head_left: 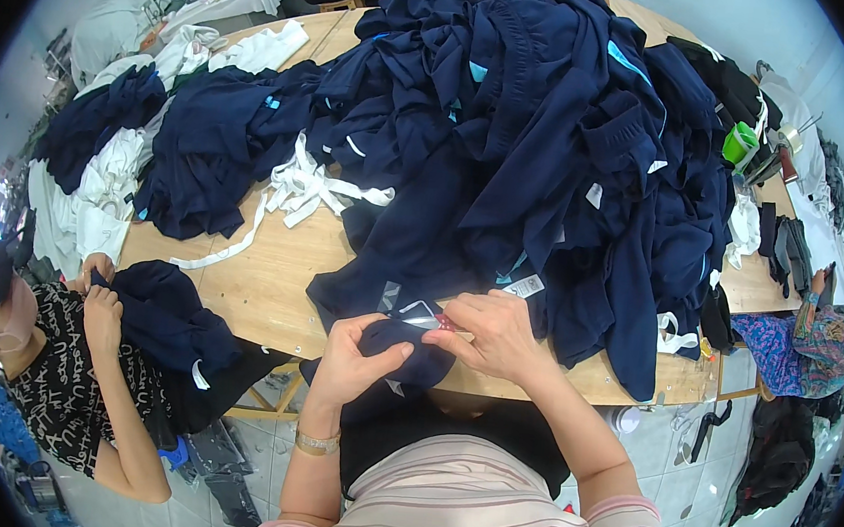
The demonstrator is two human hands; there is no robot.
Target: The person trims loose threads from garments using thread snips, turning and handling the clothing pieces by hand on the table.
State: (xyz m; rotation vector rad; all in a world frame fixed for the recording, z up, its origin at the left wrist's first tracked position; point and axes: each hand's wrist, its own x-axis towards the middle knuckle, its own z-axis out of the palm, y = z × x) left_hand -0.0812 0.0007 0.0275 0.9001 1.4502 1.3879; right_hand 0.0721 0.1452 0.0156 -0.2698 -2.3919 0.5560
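At the near edge of the table, my left hand pinches a fold of a navy garment between thumb and fingers. My right hand is closed around small red-handled thread snips. Their metal blades point left and touch or nearly touch the cloth beside a thin white strip; exact contact is too small to make out. A printed white label lies on the navy cloth just beyond my right hand. The rest of the garment runs up into the large pile.
A big heap of navy garments covers most of the wooden table. White tape lies in a tangle left of centre. At my left a co-worker handles another navy garment. A green cup stands at the far right.
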